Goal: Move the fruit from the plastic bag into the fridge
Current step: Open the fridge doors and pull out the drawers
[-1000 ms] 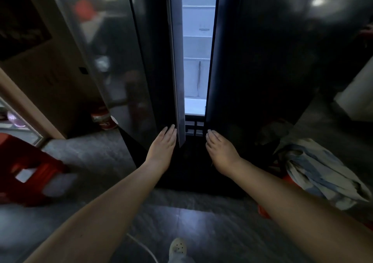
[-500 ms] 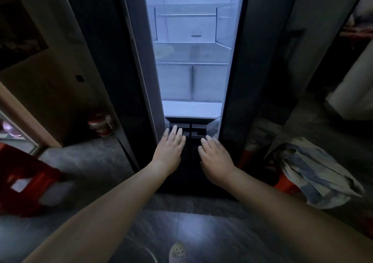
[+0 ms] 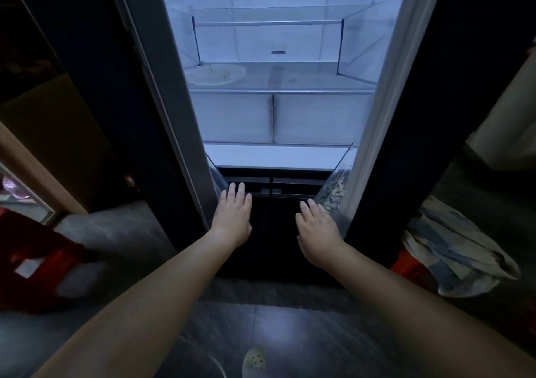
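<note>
Fridge (image 3: 278, 157): occupies the centre of the frame; left door (image 3: 162, 87) and right door (image 3: 406, 116) both stand open; interior lit.

Left hand (image 3: 233, 215): lower centre, fingers straight and close together, holding nothing; fingertips lie at the bottom inner corner of the left door; contact cannot be confirmed.

Right hand (image 3: 317, 228): lower centre, fingers straight, holding nothing; its outer edge lies beside the clear door bin (image 3: 333, 192) on the right door.

Markings: a small dark mark (image 3: 278, 52) on the rear wall is too small to read.

Interior: a pale plate (image 3: 216, 74) sits at the left of the glass shelf (image 3: 278, 91); two white drawers (image 3: 237, 116) lie below it.

Limited visibility: the door bin holds speckled pale contents, not identifiable; the dark lower compartment (image 3: 272, 232) shows little detail; a red object (image 3: 34, 261) at lower left is blurred; a striped bundle (image 3: 452, 250) at lower right may be cloth or a bag, which cannot be told; a light slipper (image 3: 254, 361) is cut off by the bottom edge.
</note>
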{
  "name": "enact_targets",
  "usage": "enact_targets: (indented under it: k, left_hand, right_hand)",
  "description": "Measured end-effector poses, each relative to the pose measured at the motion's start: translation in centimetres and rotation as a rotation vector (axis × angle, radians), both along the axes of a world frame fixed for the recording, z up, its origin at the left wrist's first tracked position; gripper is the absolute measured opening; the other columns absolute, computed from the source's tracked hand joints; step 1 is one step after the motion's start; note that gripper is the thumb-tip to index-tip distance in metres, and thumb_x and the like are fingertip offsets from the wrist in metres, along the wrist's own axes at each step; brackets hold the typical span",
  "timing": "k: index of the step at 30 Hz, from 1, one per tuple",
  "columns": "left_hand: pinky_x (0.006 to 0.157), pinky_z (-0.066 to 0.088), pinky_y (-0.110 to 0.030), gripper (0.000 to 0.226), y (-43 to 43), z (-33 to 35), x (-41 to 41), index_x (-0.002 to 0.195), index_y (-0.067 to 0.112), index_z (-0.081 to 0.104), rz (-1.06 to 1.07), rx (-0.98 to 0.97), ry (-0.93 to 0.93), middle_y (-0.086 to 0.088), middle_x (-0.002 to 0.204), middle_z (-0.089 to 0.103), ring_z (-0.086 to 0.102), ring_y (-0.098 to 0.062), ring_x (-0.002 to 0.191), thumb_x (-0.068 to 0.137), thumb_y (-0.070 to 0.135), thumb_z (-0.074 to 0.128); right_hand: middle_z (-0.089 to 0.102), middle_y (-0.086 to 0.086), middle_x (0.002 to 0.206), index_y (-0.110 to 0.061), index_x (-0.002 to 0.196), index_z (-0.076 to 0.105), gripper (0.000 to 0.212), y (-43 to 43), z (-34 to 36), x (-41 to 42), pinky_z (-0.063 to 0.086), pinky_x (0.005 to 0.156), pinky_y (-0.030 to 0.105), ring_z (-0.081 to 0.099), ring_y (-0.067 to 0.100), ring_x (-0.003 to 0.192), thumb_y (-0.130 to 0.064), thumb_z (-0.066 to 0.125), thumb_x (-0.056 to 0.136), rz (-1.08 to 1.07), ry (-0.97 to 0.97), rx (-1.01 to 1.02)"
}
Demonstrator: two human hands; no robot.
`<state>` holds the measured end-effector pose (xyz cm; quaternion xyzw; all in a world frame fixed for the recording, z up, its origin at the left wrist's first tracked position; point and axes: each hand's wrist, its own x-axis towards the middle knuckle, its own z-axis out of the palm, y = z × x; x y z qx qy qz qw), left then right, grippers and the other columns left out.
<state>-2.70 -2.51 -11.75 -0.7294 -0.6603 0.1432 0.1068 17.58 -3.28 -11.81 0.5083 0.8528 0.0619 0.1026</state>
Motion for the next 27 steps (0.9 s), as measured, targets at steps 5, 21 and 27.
enact_targets:
  k: [5, 21, 27]
  left_hand:
    - [0.118, 0.008, -0.046, 0.071, -0.2, -0.5, -0.8, 0.149, 0.005, 0.008, 0.094, -0.020, -0.009, -0.022, 0.156, -0.004, -0.002, -0.039, 0.144, 0.094, 0.034, 0.041]
    - [0.118, 0.008, -0.046, 0.072, -1.5, -1.5, -2.2, 0.149, 0.002, 0.008, 0.190, -0.026, 0.094, -0.024, 0.156, 0.000, 0.005, -0.040, 0.143, 0.095, 0.039, 0.038]
    - [0.118, 0.007, -0.045, 0.072, -2.8, -1.7, -3.5, 0.149, 0.001, 0.007, 0.199, -0.011, 0.075, -0.026, 0.155, -0.001, 0.003, -0.040, 0.143, 0.096, 0.038, 0.039]
  right_hand:
    - [0.017, 0.017, 0.154, -0.002, 0.144, 0.021, 0.060, -0.5, -0.7, 1.1, 0.005, 0.118, 0.041, 0.007, 0.034, 0.144, -0.029, 0.042, 0.095, -0.039, -0.015, -0.022]
    - [0.036, 0.017, 0.143, -0.004, 0.137, 0.034, 0.051, -0.8, -1.1, 1.1, 0.010, 0.118, 0.043, 0.019, 0.035, 0.140, -0.033, 0.042, 0.096, -0.020, 0.056, 0.003]
    - [0.031, 0.017, 0.146, -0.003, 0.141, 0.028, 0.058, -0.6, -0.3, -2.1, 0.010, 0.117, 0.042, 0.020, 0.034, 0.140, -0.033, 0.045, 0.095, 0.102, 0.120, 0.004]
